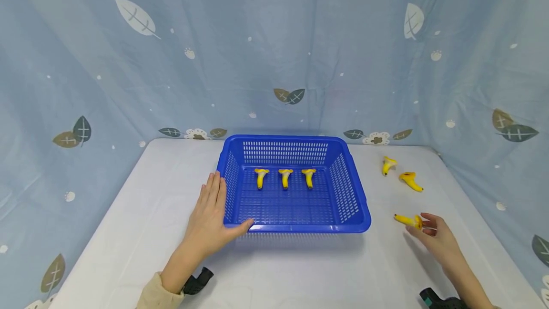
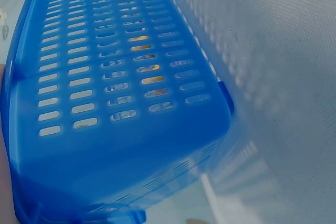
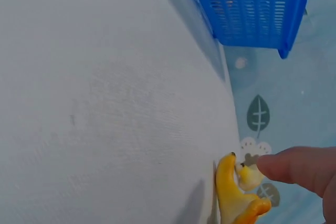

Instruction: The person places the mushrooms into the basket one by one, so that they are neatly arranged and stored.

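Note:
A blue plastic basket (image 1: 296, 228) with slotted walls sits mid-table. Three yellow chanterelle mushrooms stand in a row inside it, the middle chanterelle (image 1: 285, 179) among them, caps toward the back. My left hand (image 1: 210, 218) rests at the basket's front left corner, fingers straight along the left rim and thumb at the front rim. To the right of the basket, my right hand (image 1: 437, 240) reaches around the cap end of another chanterelle (image 1: 405, 220), whose stem points left. In the right wrist view a gap shows between the thumb (image 3: 296, 169) and that chanterelle (image 3: 228, 184).
Two more chanterelles lie farther back on the right, an upright-looking one (image 1: 388, 165) and a tilted one (image 1: 411, 181). A white cloth covers the table (image 1: 300, 275). Blue leaf-patterned fabric (image 1: 214, 61) hangs behind and at both sides. Black wrist devices show below each hand.

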### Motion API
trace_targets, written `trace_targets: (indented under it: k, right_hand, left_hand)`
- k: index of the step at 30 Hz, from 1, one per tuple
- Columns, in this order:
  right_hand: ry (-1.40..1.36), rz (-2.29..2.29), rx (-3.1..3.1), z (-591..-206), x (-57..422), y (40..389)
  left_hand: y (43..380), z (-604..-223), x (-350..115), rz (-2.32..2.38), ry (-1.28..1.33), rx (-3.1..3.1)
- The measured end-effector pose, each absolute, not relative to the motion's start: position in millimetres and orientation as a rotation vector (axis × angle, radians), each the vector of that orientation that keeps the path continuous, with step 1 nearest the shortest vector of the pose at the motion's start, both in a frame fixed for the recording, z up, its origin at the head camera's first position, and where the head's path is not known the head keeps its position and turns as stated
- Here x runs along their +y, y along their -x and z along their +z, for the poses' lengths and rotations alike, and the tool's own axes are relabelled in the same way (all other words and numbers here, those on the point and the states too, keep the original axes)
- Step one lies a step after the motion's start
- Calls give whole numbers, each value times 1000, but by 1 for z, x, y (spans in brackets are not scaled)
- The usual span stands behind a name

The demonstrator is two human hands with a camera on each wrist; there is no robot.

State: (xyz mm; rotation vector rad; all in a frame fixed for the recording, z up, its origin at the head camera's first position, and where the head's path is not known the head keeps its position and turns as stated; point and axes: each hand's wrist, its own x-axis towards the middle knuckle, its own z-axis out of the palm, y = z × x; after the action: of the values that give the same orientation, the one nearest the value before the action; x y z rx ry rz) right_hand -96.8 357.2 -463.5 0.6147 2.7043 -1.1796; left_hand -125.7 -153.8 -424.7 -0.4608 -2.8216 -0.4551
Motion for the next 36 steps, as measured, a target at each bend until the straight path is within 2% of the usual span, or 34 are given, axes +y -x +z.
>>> trace_targets:
  k: [18,29,36]
  right_hand:
    - [-592,-1109,2796,-465,352,99]
    - [-504,-1086,2839,-463,352,103]
    - [-415,-917,3042,-472,355,105]
  left_hand:
    - [126,-425,-154,-451,457,-2819]
    - [125,-424,-154,-447,456,-2821]
    - [125,-424,-154,-452,458,-2818]
